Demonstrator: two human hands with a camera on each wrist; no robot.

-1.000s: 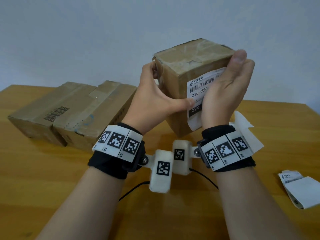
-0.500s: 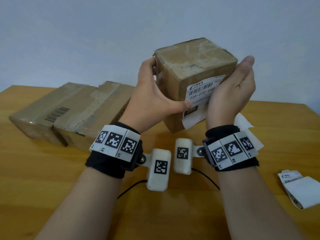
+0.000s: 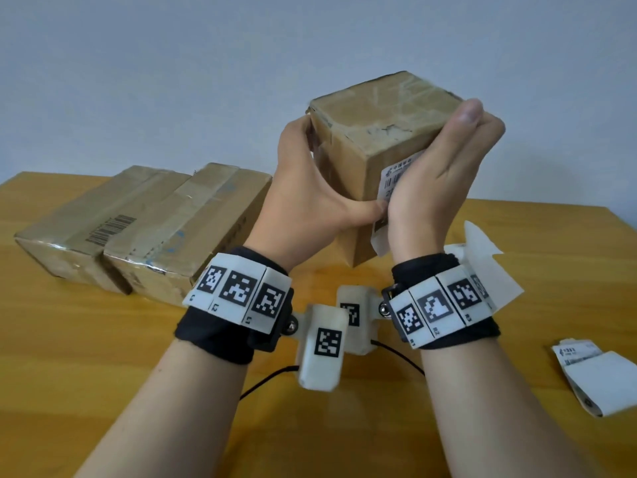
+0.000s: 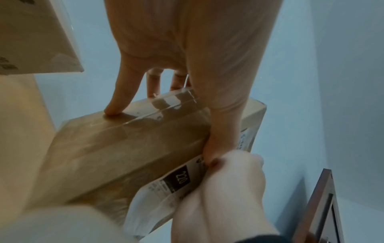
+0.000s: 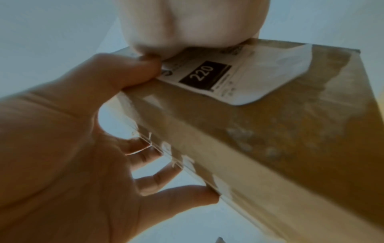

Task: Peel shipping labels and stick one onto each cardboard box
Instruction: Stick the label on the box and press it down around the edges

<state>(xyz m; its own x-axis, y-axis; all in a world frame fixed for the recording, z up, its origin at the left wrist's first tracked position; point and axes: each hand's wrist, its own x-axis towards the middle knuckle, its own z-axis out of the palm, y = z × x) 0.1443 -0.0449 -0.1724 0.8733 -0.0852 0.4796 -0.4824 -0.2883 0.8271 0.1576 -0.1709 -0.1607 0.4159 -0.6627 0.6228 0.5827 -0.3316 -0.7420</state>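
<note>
A small taped cardboard box [image 3: 379, 132] is held up above the table. My left hand [image 3: 310, 188] grips it, fingers on its left face and thumb on the front edge beside the white shipping label [image 3: 396, 170]. My right hand [image 3: 441, 174] lies flat over the label, palm and straight fingers pressing it against the box's right face. In the right wrist view the label [image 5: 228, 75] shows a black "220" block, and its lower corner stands slightly off the box [image 5: 270, 139]. The left wrist view shows the label [image 4: 176, 180] wrinkled under the right hand [image 4: 224, 189].
Two longer cardboard boxes [image 3: 69, 229] [image 3: 186, 222] lie side by side at the back left of the wooden table [image 3: 103, 357]. White backing paper [image 3: 489, 267] lies behind my right wrist. Folded label sheets [image 3: 596, 381] sit at the right edge.
My right hand, which had slid off to the right and bared the label, is back flat over it. The box has tilted, showing more of its top.
</note>
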